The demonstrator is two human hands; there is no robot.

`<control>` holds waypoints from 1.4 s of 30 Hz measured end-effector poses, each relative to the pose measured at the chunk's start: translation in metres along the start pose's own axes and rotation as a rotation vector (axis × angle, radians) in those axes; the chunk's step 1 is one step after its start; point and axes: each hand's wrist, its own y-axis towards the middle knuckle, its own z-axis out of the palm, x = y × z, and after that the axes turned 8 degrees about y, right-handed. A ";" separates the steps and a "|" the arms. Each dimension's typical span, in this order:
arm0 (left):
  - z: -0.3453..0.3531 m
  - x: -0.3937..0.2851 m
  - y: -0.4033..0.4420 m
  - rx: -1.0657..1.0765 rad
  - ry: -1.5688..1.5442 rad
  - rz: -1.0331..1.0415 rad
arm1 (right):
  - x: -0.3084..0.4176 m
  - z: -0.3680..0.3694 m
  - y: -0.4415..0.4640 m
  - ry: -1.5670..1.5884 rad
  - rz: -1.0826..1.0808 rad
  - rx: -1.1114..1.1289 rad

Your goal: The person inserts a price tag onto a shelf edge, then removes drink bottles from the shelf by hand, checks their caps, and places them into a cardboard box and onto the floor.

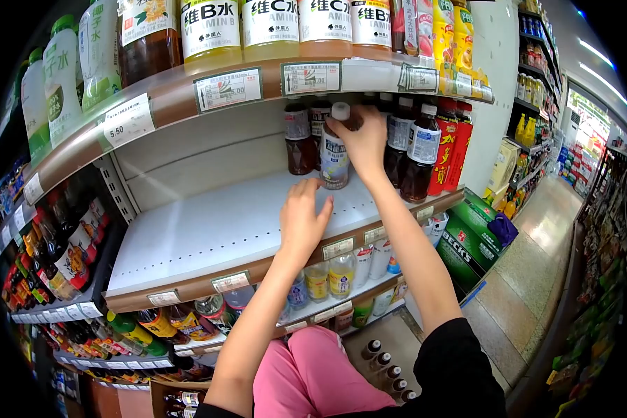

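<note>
My right hand (pixel 366 139) is closed around the upper part of a white-capped drink bottle (pixel 335 164) with a pale label, upright at the white shelf (pixel 202 223). My left hand (pixel 302 217) holds nothing. Its fingers are apart and reach over the shelf just in front of the bottle's base; whether a fingertip touches the bottle, I cannot tell. Left of the held bottle stands a dark drink bottle (pixel 299 143). To the right are more dark bottles (pixel 419 153) with pale labels, then red drink packs (pixel 451 150).
Above, a shelf edge with price tags (pixel 228 89) carries vitamin-water bottles (pixel 270 28). Cups and bottles (pixel 341 275) fill the shelf below. Several capped bottles (pixel 390 373) stand on the floor by my legs. Green beer cartons (pixel 467 237) sit at the right, beside the aisle.
</note>
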 end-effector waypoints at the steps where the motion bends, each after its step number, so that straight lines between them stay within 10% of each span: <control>1: -0.001 -0.001 0.000 0.000 -0.001 -0.004 | 0.010 -0.009 -0.008 -0.065 -0.052 -0.005; 21: 0.005 -0.041 0.007 0.041 0.105 -0.070 | 0.086 -0.098 -0.080 -0.072 -0.187 0.262; 34: -0.025 -0.126 -0.023 -0.188 -0.080 0.317 | 0.162 -0.202 -0.091 -0.122 -0.213 0.249; 42: -0.001 -0.163 -0.083 0.198 -0.426 0.295 | 0.183 -0.264 -0.116 -0.326 0.003 0.444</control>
